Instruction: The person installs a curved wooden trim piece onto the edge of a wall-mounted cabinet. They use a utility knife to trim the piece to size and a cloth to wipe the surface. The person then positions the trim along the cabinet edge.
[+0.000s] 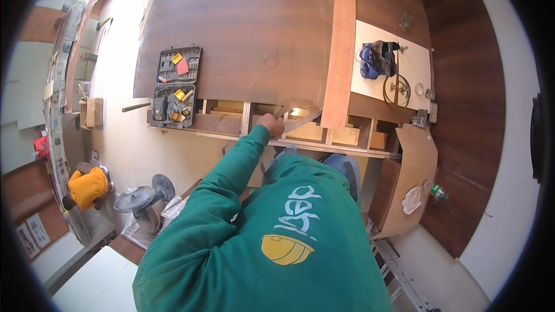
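My left hand [272, 126] is closed on a thin brown edging strip [302, 117], which curls into a loop to the right of my fist. Both are over the front edge of an open wooden frame [245, 117] with several compartments. Beyond the hand lies a large dark brown wood panel [243, 34]. My right hand is out of view.
An open tool case [167, 104] with yellow parts rests at the panel's left. A long reddish board [340, 46] crosses the right side. Further right are a blue-black bag [378, 59] and coiled cable [397, 91]. A fan [139, 197] and crouching person [88, 189] are left.
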A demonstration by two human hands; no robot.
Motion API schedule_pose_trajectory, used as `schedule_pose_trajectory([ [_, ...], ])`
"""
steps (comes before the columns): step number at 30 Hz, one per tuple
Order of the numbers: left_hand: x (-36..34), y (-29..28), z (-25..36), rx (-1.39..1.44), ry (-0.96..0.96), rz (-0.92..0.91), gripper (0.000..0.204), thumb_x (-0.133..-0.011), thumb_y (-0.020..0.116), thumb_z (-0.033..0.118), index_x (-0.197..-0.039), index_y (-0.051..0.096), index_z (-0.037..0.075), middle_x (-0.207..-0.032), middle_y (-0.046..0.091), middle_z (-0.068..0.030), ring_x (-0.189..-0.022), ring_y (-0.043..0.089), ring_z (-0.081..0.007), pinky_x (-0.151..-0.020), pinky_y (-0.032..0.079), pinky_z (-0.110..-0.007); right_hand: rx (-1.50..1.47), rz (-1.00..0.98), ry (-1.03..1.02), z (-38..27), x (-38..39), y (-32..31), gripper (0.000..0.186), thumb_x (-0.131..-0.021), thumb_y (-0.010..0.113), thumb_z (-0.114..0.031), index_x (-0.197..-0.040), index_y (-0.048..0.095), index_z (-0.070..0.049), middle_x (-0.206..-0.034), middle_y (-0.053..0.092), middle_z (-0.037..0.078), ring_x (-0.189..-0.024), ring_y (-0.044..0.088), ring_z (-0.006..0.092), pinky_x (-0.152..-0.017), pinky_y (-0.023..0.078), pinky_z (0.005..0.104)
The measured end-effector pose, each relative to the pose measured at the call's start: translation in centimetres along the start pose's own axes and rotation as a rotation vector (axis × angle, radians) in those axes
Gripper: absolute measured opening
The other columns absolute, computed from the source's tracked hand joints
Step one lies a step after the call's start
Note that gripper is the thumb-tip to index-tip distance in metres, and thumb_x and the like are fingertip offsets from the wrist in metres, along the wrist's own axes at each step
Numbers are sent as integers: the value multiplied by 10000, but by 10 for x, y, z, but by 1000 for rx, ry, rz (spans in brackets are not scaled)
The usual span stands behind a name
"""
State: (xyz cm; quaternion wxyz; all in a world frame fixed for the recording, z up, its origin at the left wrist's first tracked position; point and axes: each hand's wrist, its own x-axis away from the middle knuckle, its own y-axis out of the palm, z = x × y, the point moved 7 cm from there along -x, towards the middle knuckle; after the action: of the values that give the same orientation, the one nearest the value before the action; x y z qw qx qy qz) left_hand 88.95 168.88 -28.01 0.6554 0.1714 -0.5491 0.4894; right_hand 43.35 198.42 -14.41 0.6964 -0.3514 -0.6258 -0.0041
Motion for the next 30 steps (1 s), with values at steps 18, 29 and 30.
schedule_pose_trajectory([
  [18, 23, -16, 17, -65, 211, 67, 271, -812, 659, 195, -913, 758, -36, -695, 733, -113, -601, 727, -199, -620, 594, -325, -775, 400, -148, -29, -27, 89, 422, -906, 648, -230, -1242, 614, 22, -1018, 680, 191, -944, 656, 330, -906, 500, 395],
  [29, 2, -12, 25, -86, 334, 33, 259, -838, 685, 155, -963, 723, -69, -722, 722, -119, -546, 678, -181, -505, 539, -309, -1063, 661, 167, -72, 18, 62, 294, -911, 638, -199, -1120, 676, 4, -930, 701, 129, -871, 643, 228, -815, 501, 369],
  [30, 10, -8, 33, -80, 339, 21, 268, -833, 684, 176, -954, 739, -57, -721, 730, -121, -575, 701, -194, -551, 565, -318, -1094, 677, 162, -70, 20, 71, 285, -907, 640, -197, -1103, 683, 5, -914, 701, 125, -861, 640, 220, -805, 501, 367],
])
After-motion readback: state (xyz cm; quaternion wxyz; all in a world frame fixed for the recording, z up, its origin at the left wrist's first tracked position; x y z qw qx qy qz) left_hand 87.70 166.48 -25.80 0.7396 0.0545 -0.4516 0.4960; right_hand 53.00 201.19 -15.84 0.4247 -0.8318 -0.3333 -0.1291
